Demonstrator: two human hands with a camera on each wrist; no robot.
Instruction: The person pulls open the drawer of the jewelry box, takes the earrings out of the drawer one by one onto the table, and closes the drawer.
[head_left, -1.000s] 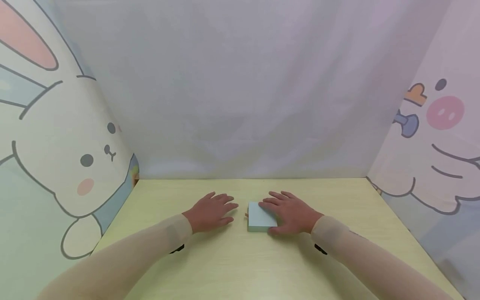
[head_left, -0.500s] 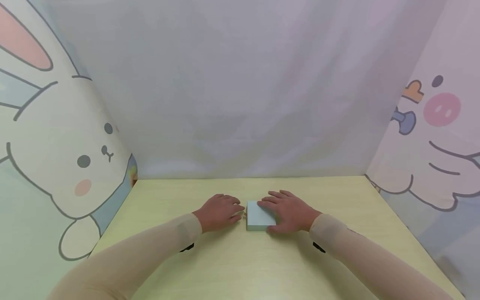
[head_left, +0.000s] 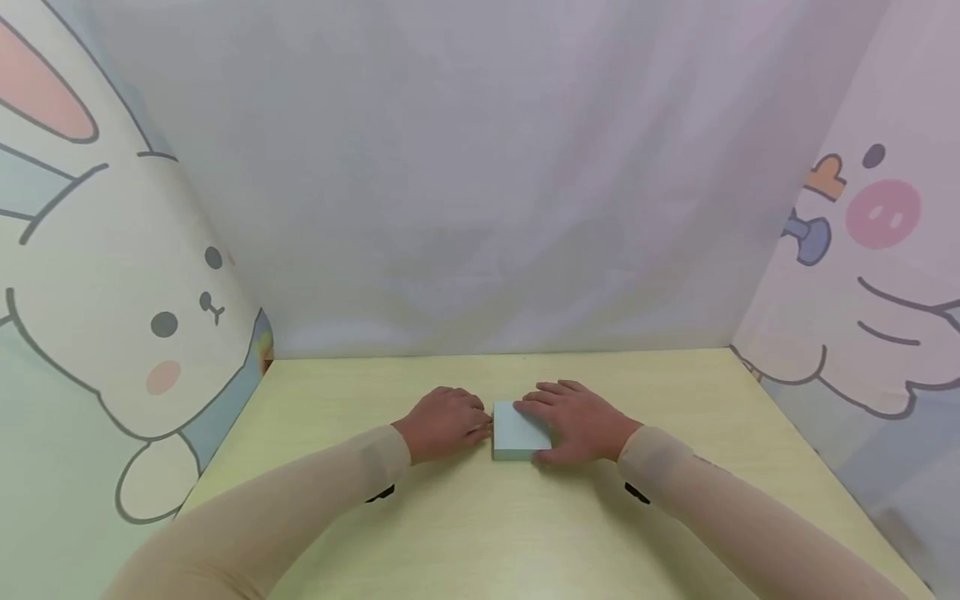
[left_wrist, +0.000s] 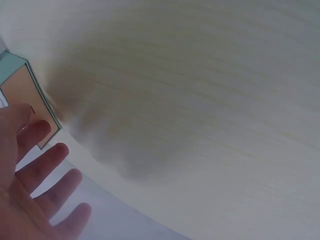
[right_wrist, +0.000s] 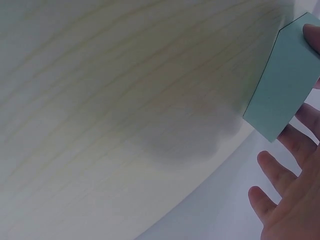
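Note:
A small pale teal drawer box [head_left: 517, 429] lies flat on the table between the two hands. My right hand [head_left: 581, 422] grips its right side, thumb on the near side and fingers over the top and far edge. In the right wrist view the box's plain teal side [right_wrist: 281, 82] shows. My left hand [head_left: 442, 422] is at the box's left end. There the left wrist view shows a peach drawer front [left_wrist: 22, 89] framed by teal. Thumb and index finger pinch at the small pull tab on that front, which the fingertips mostly hide; the other left fingers are spread.
The pale wooden table [head_left: 480, 525] ends at a hanging whitish cloth [head_left: 480, 208] behind. Cloth with a cartoon rabbit [head_left: 135, 308] borders the left side, and cloth with a cartoon bird [head_left: 847, 292] the right.
My left hand has moved right to the box's left end, and its thumb and index finger have closed on the pull tab. The right hand keeps its grip, and the box stays in place.

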